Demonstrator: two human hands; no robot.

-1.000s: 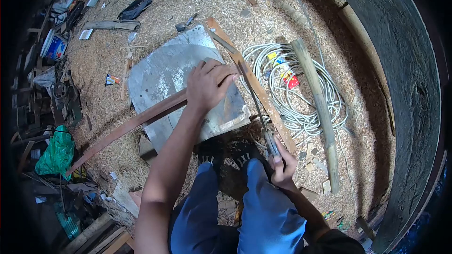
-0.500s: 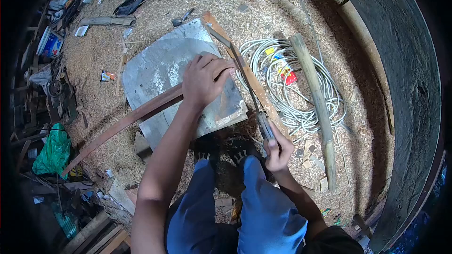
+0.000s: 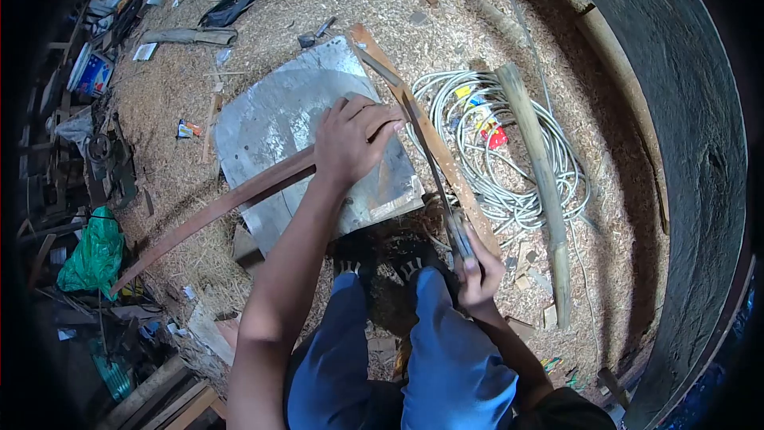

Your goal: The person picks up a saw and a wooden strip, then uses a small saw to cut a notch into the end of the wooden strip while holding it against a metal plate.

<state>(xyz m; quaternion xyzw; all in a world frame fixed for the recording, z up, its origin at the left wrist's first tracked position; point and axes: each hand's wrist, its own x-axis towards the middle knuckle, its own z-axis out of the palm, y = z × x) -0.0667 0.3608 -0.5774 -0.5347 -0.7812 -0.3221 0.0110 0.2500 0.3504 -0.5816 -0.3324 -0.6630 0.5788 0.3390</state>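
My left hand [image 3: 348,142] is closed over a long reddish-brown wooden strip [image 3: 239,191], pressing it down on a worn grey metal-topped slab [image 3: 274,111]. The strip's near end pokes out past my fingers at the slab's right edge, while its far end stretches down to the left. In my right hand [image 3: 481,271] is the handle of a handsaw [image 3: 434,167], its long thin blade seen nearly edge-on. The blade runs up and left, right at the strip's end. Below it lies an orange-brown plank [image 3: 450,163].
A coil of pale cable [image 3: 509,191] lies at right with a bamboo pole [image 3: 535,167] across it. Wood shavings cover the ground. At left are a green plastic bag [image 3: 94,255] and piled scrap. A large dark curved slab [image 3: 676,111] borders the right side.
My right hand has drawn the handsaw slightly back toward my body. My left hand keeps its hold on the strip. The whole view has shifted a little.
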